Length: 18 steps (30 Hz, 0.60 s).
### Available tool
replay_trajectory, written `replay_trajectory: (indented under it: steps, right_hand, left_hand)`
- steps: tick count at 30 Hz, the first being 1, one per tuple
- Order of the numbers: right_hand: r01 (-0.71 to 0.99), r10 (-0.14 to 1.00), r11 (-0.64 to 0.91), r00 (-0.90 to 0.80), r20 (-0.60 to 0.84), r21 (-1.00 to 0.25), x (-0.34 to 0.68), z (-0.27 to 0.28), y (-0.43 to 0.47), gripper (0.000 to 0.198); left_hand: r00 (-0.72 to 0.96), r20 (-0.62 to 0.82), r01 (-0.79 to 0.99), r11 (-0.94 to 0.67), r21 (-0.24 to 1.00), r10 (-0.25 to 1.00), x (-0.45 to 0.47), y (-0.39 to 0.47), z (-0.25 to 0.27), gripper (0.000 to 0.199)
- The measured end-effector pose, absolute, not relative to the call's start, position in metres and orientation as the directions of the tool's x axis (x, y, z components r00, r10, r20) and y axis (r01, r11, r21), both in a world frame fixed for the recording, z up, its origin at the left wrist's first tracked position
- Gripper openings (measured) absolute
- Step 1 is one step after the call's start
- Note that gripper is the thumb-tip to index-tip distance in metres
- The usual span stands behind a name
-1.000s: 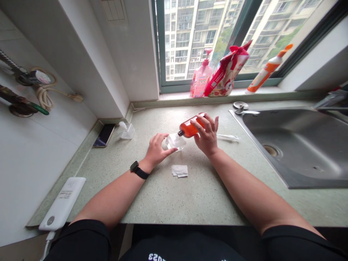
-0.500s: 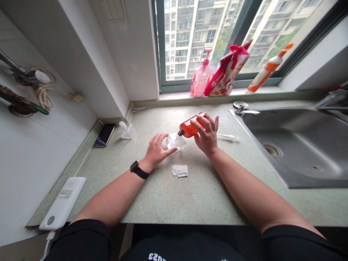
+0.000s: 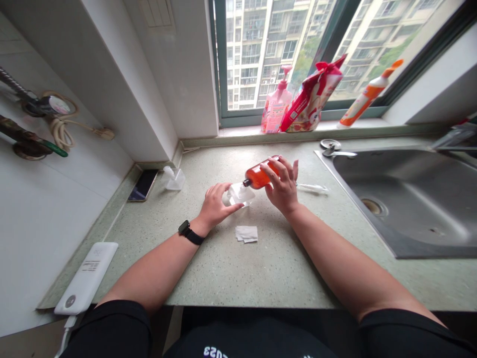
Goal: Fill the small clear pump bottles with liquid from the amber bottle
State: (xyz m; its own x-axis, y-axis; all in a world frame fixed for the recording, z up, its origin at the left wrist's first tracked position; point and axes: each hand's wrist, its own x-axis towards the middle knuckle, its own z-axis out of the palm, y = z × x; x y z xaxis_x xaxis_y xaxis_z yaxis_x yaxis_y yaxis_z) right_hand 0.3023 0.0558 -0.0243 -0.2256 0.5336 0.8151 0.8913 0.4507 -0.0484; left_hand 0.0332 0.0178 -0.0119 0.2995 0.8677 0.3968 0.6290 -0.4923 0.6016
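Note:
My left hand grips a clear, square-sided bottle on the counter, thumb on the near side and fingers on the far side. In my right hand is an orange-red bottle, tilted with its dark neck down to the left. That neck sits right at the mouth of the clear bottle; whether the two touch I cannot tell. A white pump head with a tube lies just right of my right hand. Closer to me, a folded white tissue rests on the counter.
At the left stand a small clear bottle with a white top and a phone. A white power bank lies at the front left edge. The steel sink is on the right. A pink pump bottle, red bag and orange-white bottle line the sill.
The orange-red bottle has shifted very slightly down and left in my right hand. My left hand and the clear bottle look the same.

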Motion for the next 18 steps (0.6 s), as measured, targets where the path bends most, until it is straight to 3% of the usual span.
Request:
replay_trajectory:
  steps: [8, 18]
  right_hand:
    - [0.882, 0.558, 0.466, -0.229, 0.797, -0.073, 0.302, -0.0265, 0.0562, 0.085]
    - [0.879, 0.621, 0.454, -0.193, 0.759, -0.147, 0.3005, -0.0258, 0.0529, 0.071]
  left_hand:
    - [0.289, 0.401, 0.591, -0.491, 0.64, 0.87, 0.0343, 0.0152, -0.0094, 0.06]
    - [0.266, 0.471, 0.534, -0.535, 0.654, 0.841, 0.0319, 0.0168, -0.0137, 0.062]
